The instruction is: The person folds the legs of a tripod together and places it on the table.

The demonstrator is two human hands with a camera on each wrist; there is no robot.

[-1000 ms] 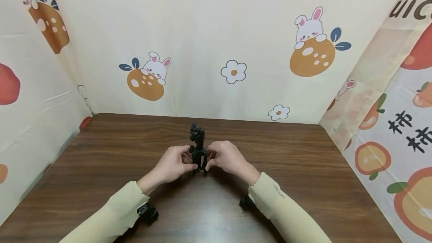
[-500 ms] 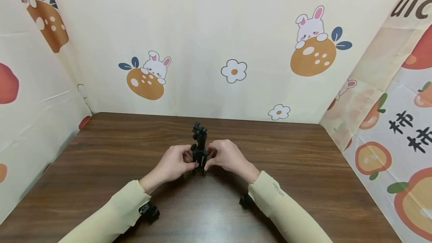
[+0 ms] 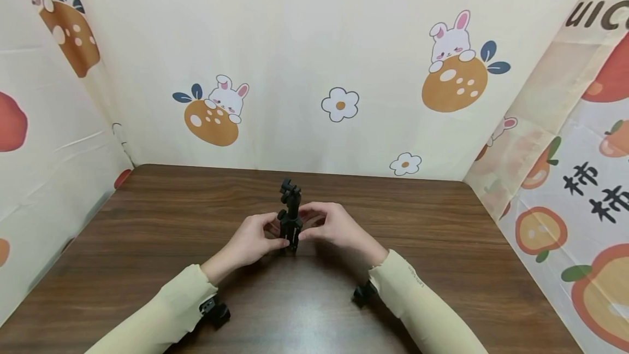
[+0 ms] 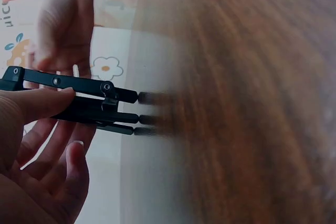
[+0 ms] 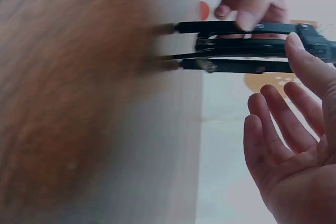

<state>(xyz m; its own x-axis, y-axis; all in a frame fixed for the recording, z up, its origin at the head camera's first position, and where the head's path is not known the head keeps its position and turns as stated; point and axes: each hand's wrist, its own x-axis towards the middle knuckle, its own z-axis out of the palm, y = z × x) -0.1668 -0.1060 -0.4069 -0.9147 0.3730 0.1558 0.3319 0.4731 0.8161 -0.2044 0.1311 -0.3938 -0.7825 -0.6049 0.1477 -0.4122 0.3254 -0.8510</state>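
Observation:
A small black tripod [image 3: 291,214] stands upright on the table, its legs [image 4: 118,116] folded close together. Its feet meet the tabletop in the left wrist view. From the left side, my left hand [image 3: 249,240] holds the legs, thumb pressed along one of them [image 4: 86,83]. My right hand [image 3: 339,229] is at the tripod's right side. In the right wrist view its thumb [image 5: 310,64] lies against the upper legs, while the other fingers [image 5: 286,116] are extended and apart from the tripod.
The brown wood-grain table [image 3: 417,234] spreads around both hands. A printed cloth [image 3: 295,42] with rabbits and fruit hangs behind the table's far edge. Black wrist cameras [image 3: 214,311] sit under both cuffs.
The tripod has turned slightly and its legs look closer together. My right hand's fingers have loosened and shifted a little away to the right. My left hand stays about where it was.

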